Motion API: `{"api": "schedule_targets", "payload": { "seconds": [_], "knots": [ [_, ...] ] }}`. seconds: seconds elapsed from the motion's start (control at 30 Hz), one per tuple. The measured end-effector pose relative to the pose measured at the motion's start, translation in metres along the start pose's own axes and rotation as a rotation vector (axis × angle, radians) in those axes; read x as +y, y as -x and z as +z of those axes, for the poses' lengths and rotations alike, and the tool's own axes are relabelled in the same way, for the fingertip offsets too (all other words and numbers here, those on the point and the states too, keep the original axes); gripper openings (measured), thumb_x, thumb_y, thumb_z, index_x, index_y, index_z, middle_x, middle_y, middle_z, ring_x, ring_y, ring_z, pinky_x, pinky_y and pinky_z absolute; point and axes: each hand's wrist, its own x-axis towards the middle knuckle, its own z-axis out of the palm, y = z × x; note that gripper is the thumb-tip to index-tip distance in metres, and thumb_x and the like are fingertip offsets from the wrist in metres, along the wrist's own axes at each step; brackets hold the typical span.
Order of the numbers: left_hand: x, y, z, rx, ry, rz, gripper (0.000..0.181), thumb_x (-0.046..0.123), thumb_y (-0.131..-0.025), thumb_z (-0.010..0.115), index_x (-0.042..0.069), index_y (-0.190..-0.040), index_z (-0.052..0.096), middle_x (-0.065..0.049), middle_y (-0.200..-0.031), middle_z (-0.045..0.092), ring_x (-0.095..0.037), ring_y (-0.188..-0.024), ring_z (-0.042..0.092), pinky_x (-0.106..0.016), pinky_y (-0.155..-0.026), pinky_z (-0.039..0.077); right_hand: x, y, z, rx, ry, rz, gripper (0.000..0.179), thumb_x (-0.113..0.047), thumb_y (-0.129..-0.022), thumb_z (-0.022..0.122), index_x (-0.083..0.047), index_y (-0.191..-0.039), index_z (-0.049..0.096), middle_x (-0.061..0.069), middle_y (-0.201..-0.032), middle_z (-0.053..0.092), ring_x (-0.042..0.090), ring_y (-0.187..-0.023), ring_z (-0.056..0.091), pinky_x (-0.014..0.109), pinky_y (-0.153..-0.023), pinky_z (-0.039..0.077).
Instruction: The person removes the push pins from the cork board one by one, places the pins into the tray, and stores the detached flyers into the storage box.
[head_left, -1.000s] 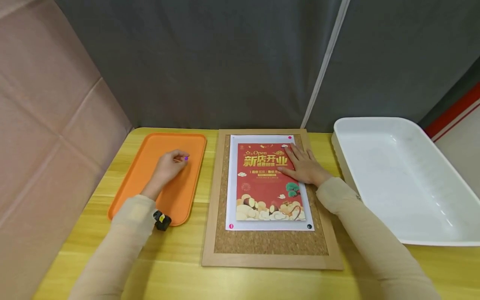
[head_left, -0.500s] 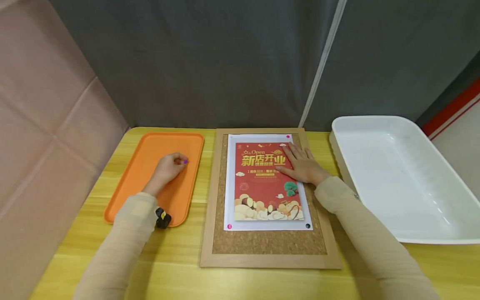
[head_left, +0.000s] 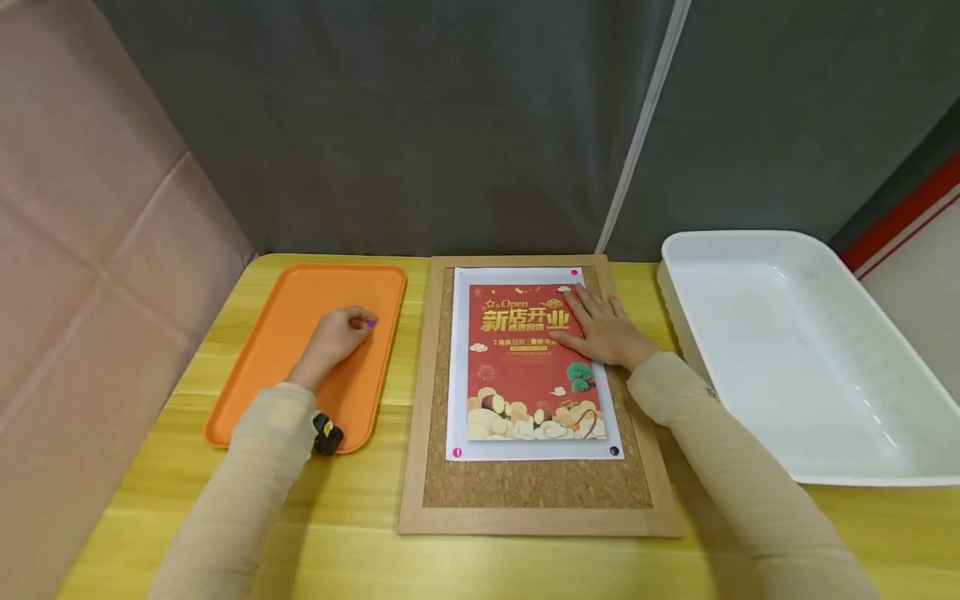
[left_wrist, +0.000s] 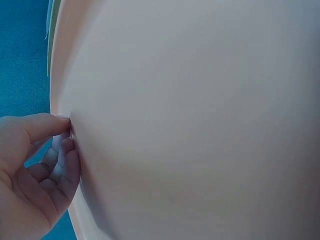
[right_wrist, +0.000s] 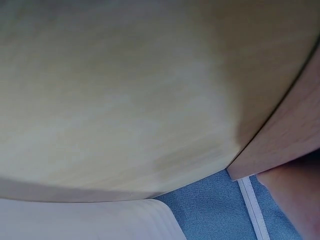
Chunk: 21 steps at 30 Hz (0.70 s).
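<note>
My left hand [head_left: 335, 337] is over the right half of the orange tray [head_left: 315, 287]. Its thumb and fingers pinch a small purple thumbtack [head_left: 371, 323], mostly covered by the fingertips. In the left wrist view the same hand [left_wrist: 35, 170] has thumb and fingertips together at the tray's surface, and the tack is hidden. Fingers spread, my right hand [head_left: 611, 335] rests flat on the red poster [head_left: 517, 375], at its upper right. The poster lies on a white sheet [head_left: 540, 451] on a wood-framed corkboard [head_left: 540, 487]. Pink tacks and a black tack [head_left: 614, 451] show at the sheet's corners.
A deep white tub [head_left: 795, 350] stands on the right of the yellow wooden table [head_left: 360, 533], close to my right forearm. A grey curtain [head_left: 412, 125] hangs behind the table. A black wrist device [head_left: 327, 435] sits by my left sleeve.
The head view has shifted slightly, so everything sits a little further left. The purple thumbtack shows less between my left fingertips than a second ago. My right hand stays on the poster.
</note>
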Motion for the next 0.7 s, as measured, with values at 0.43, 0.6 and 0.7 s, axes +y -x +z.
{"api": "schedule_targets", "payload": {
  "seconds": [0.43, 0.6, 0.7],
  "knots": [
    [-0.002, 0.001, -0.002, -0.019, 0.054, -0.005, 0.031, 0.010, -0.097, 0.052, -0.002, -0.124, 0.058, -0.024, -0.115, 0.063, -0.035, -0.105, 0.059, -0.042, -0.087, 0.047, -0.002, -0.002, -0.001, 0.002, 0.005, -0.008, 0.089, -0.058, -0.093, 0.043, -0.010, -0.155, 0.002, 0.018, -0.161, -0.002, 0.039, -0.148, -0.001, 0.058, -0.117, -0.007],
    [0.008, 0.005, -0.006, -0.016, 0.061, 0.000, 0.032, 0.011, -0.097, 0.052, 0.000, -0.126, 0.057, -0.023, -0.115, 0.061, -0.037, -0.110, 0.057, -0.047, -0.092, 0.047, -0.001, -0.001, 0.000, 0.001, -0.002, -0.009, 0.089, -0.058, -0.093, 0.044, -0.009, -0.154, 0.002, 0.018, -0.161, -0.002, 0.040, -0.148, -0.001, 0.058, -0.117, -0.007],
    [0.019, 0.009, -0.009, -0.018, 0.060, 0.015, 0.032, 0.012, -0.097, 0.052, 0.001, -0.127, 0.057, -0.021, -0.114, 0.061, -0.037, -0.110, 0.058, -0.047, -0.091, 0.049, 0.000, 0.000, 0.001, 0.000, -0.003, -0.008, 0.089, -0.058, -0.093, 0.044, -0.009, -0.154, 0.002, 0.018, -0.161, -0.002, 0.039, -0.148, -0.001, 0.058, -0.117, -0.007]
  ]
}}
